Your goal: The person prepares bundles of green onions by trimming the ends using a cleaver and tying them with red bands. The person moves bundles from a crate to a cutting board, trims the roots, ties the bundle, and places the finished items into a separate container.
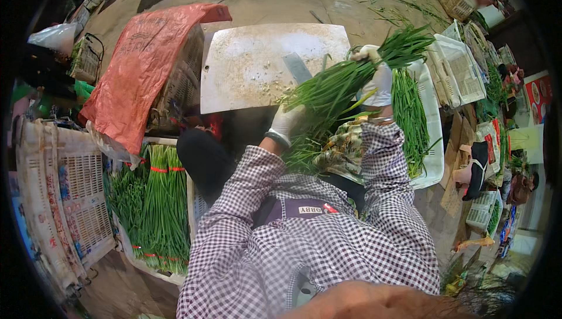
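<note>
In the head view my gloved left hand (287, 121) grips the pale root end of a bunch of Chinese chives (333, 86). My gloved right hand (376, 75) is closed around the bunch nearer its leafy tips, which stick out past it to the upper right. The bunch is held aslant over the near right edge of a white cutting board (246, 62) strewn with bits of chive. A cleaver's flat metal blade (297, 67) lies on the board, partly behind the bunch. More loose chives (307, 150) lie below my hands, over my lap.
Right of me a white plastic crate (432, 143) holds loose chives (408, 117). At the left, another crate (153, 273) holds chive bundles (164, 200) tied with red bands. A red plastic sack (136, 64) drapes over a crate beside the board. Stacked crates (459, 68) stand beyond, right.
</note>
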Tool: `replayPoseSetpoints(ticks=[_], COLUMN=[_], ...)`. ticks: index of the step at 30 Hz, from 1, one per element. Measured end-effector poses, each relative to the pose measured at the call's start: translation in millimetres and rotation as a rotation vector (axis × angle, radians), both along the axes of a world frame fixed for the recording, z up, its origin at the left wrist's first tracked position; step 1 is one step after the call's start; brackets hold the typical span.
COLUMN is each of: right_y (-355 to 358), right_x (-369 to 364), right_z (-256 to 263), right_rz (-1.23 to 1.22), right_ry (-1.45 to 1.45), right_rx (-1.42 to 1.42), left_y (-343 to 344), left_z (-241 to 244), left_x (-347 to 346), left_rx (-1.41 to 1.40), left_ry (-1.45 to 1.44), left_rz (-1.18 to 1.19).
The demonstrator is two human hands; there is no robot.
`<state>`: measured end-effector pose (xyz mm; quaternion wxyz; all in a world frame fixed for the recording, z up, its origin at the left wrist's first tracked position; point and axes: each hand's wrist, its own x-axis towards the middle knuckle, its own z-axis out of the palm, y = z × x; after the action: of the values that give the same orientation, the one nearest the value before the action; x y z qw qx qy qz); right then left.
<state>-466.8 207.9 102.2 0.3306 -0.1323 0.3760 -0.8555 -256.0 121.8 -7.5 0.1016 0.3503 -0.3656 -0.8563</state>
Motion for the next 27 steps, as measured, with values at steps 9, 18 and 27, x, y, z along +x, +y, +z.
replayPoseSetpoints(ticks=[9,18,27], right_y=[-6,9,45], right_x=[16,40,-29], right_z=[-4,23,-27], right_rz=[-0.115,-0.231,-0.176], right_ry=[0.456,0.401,-0.055], right_rx=[0.144,0.243,0.204], left_y=[2,-27,20], left_z=[-105,-203,-28], left_x=[-3,11,31], left_rx=[-0.527,-0.268,0.517], left_ry=[-0.16,0.006,0.749], left_rz=[0.01,0.056,-0.08])
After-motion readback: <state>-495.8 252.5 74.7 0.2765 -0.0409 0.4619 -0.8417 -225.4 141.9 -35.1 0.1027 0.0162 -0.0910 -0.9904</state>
